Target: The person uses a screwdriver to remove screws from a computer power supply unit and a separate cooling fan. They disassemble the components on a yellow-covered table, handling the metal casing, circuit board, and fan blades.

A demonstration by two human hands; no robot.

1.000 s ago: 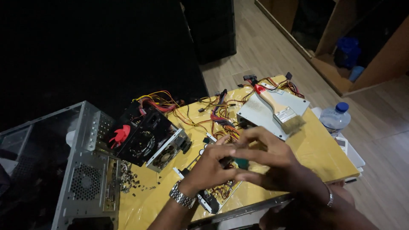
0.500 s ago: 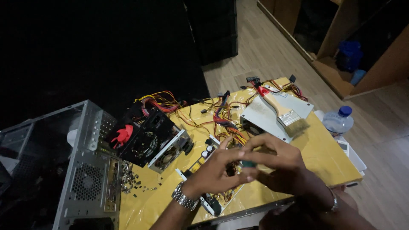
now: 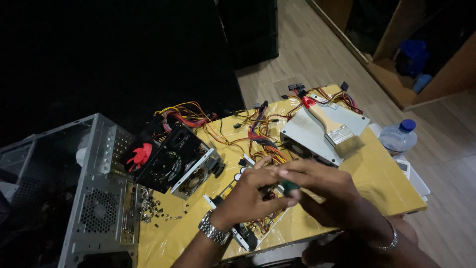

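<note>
- Yellow-covered table [image 3: 382,183] in a dim room w/ wood floor; parts spread across it.
- Open metal PC case [image 3: 74,198], far left edge of table, side panel off; a scatter of loose screws [image 3: 148,208] lies just beside it. Risk: a sleeve or elbow sweep could send these to the floor.
- Black unit w/ red fan [image 3: 166,159], right of the case, trailing wire bundles.
- Grey power supply [image 3: 317,129], far right, w/ a wide paintbrush [image 3: 337,131] resting on top.
- Water bottle [image 3: 399,138], capped, off the table's right edge; near electronics, a knock + loose cap = spill hazard.
- Left hand [image 3: 253,196], wristwatch on, fingers curled; right hand [image 3: 322,191] meets it. Both pinch a small green-tipped part [image 3: 288,187], held above the near-centre of the table over a bracket and wires. Judged risk: small item, low light, so a slip could drop it into the wire tangle; exact grip partly hidden.
</note>
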